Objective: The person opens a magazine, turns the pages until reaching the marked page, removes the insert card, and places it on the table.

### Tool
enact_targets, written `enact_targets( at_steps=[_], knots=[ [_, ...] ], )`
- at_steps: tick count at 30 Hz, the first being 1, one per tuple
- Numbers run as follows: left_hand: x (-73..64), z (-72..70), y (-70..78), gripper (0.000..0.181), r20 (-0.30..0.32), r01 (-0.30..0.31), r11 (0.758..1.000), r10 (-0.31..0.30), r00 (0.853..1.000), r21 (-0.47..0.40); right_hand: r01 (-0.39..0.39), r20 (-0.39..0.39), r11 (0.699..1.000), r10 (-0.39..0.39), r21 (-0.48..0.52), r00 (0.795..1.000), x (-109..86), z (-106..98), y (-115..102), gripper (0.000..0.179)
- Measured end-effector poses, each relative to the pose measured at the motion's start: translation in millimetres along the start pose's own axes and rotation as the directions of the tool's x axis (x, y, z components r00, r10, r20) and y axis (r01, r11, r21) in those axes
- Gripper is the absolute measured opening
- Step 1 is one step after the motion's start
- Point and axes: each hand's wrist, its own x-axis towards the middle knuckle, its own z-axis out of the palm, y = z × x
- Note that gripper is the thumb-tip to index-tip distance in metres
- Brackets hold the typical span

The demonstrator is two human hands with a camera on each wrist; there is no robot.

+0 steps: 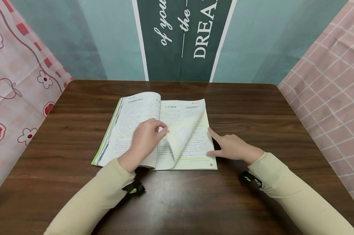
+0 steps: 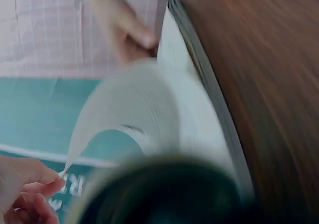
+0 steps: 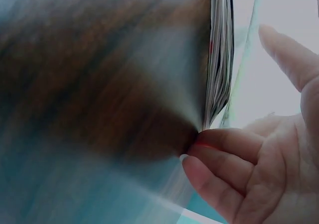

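Observation:
An open book (image 1: 139, 130) with printed pages lies on the table. Between thumb and fingertips, my left hand (image 1: 147, 135) pinches the edge of one page (image 1: 183, 133), which is folded over toward the left. In the left wrist view that page (image 2: 134, 99) bows in an arch from the fingers (image 2: 47, 176). My right hand (image 1: 234, 147) is at the book's right edge, its thumb and a finger spread apart there. The right wrist view shows fingertips (image 3: 214, 152) touching the edge of the page block (image 3: 219, 59), with the thumb apart from them.
The book lies on a dark wooden table (image 1: 177, 199). A teal cloth with lettering (image 1: 180, 39) hangs behind it. Patterned pink cloths stand at the left (image 1: 21, 98) and right (image 1: 332, 88). Black bands (image 1: 134, 188) are on both wrists.

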Motion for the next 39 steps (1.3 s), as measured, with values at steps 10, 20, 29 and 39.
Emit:
enact_targets(
  at_steps=[10, 20, 29, 39],
  knots=[
    [-49.0, -70.8, -50.5, 0.011, -0.003, 0.142, 0.974, -0.144, 0.99, 0.175, 0.068, 0.033, 0.995, -0.065, -0.068, 0.997, -3.9, 2, -3, 0.095],
    [-76.3, -102.5, -83.4, 0.021, 0.195, 0.306, 0.918, -0.359, 0.913, 0.253, 0.064, 0.044, 0.992, -0.06, -0.112, 0.997, -4.2, 2, -7, 0.097],
    [-77.9, -109.5, -87.5, 0.02, 0.31, 0.292, 0.9, -0.392, 0.866, 0.323, 0.045, 0.022, 0.99, -0.043, -0.133, 0.999, -2.6, 6, -8, 0.095],
    [-84.5, -115.9, -101.0, 0.022, 0.394, 0.296, 0.87, -0.45, 0.801, 0.394, 0.066, -0.056, 0.99, -0.074, -0.124, 0.996, 1.2, 7, -7, 0.077]
  ],
)
